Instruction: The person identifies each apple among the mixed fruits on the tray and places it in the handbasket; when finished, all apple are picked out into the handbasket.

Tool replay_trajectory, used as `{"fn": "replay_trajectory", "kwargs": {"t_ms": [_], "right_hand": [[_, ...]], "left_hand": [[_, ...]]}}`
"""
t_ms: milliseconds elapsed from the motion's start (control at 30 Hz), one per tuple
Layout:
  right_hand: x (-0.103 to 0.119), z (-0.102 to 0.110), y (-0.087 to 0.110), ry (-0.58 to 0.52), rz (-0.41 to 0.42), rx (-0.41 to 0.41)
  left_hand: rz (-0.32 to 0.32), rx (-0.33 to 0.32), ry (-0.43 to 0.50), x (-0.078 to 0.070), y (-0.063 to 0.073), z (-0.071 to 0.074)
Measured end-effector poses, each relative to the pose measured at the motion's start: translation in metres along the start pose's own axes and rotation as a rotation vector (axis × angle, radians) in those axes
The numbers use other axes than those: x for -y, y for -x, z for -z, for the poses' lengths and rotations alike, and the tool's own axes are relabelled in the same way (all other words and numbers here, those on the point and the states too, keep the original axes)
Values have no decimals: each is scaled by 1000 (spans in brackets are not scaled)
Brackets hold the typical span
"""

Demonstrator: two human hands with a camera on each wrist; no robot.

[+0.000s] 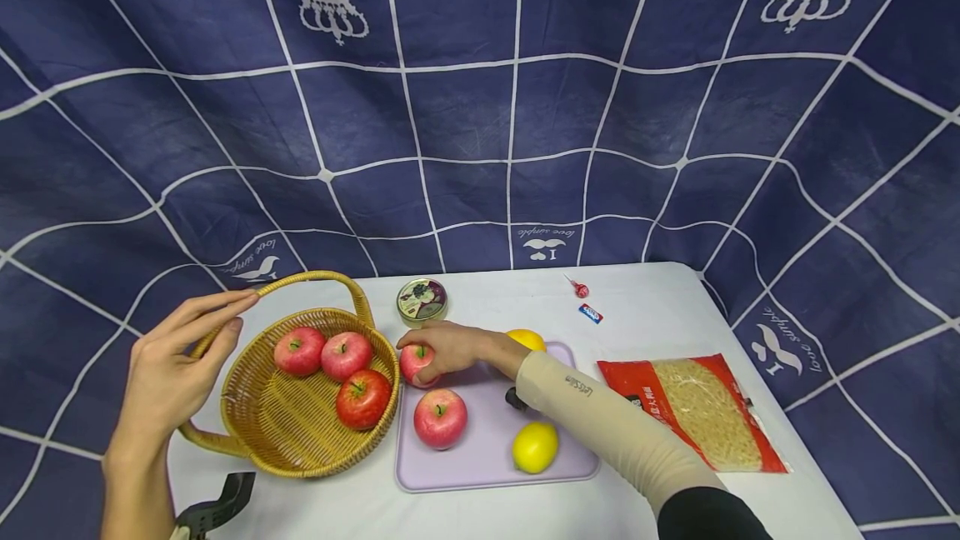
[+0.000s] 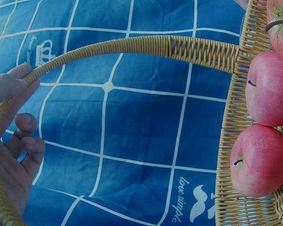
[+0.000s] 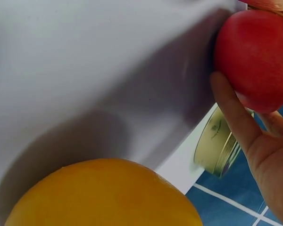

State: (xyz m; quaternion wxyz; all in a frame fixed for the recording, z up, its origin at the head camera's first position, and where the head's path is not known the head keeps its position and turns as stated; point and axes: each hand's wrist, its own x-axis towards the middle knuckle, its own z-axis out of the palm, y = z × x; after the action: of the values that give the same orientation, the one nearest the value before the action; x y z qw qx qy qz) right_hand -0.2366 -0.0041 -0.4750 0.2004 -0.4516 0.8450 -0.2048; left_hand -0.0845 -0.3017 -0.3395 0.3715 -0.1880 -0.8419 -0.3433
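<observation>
My left hand [image 1: 176, 357] pinches the arched handle [image 2: 141, 47] of a wicker basket [image 1: 296, 432] between thumb and fingers. Three red apples lie inside the basket, the frontmost apple [image 1: 363, 399] against its right side. At the left edge of a lilac tray [image 1: 483, 465], my right hand [image 1: 453, 348] grips another apple [image 3: 254, 56] with thumb and fingers around its sides. Just in front of that hand, a pink-red apple [image 1: 440, 419] rests on the tray. A lemon [image 1: 536, 447] sits at the tray's front right, and a yellow fruit [image 1: 527, 340] is partly hidden behind my forearm.
Behind the tray stands a round tin [image 1: 422, 300]. Toward the back right lie a red lollipop [image 1: 580, 289] and a small blue wrapped packet [image 1: 590, 312]. A red-edged bag of pale dry food [image 1: 705, 415] lies right of the tray. Grid-patterned cloth [image 1: 450, 123] surrounds the white table.
</observation>
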Motion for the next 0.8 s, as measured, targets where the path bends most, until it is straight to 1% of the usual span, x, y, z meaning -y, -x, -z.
{"fn": "replay_trajectory", "kwargs": {"t_ms": [133,267,333,500,633,800], "right_hand": [[1,1,1,13,8,-17],[2,1,3,31,0,-55],[3,0,3,43,3,-86],[4,1,6,59,-5,-193],[8,6,11,50,-29,-263],[14,15,17,28,-15,-334]], "left_hand": [[-3,-2,1,-3,-1,0],[-4,-5,-2,-3,-1,0],[-5,-6,-3,-3,-1,0],[-5,-4,-9,-2,-1,0],[-3,-4,-6,0,0,0],[1,-3,-9,8,2,-1]]}}
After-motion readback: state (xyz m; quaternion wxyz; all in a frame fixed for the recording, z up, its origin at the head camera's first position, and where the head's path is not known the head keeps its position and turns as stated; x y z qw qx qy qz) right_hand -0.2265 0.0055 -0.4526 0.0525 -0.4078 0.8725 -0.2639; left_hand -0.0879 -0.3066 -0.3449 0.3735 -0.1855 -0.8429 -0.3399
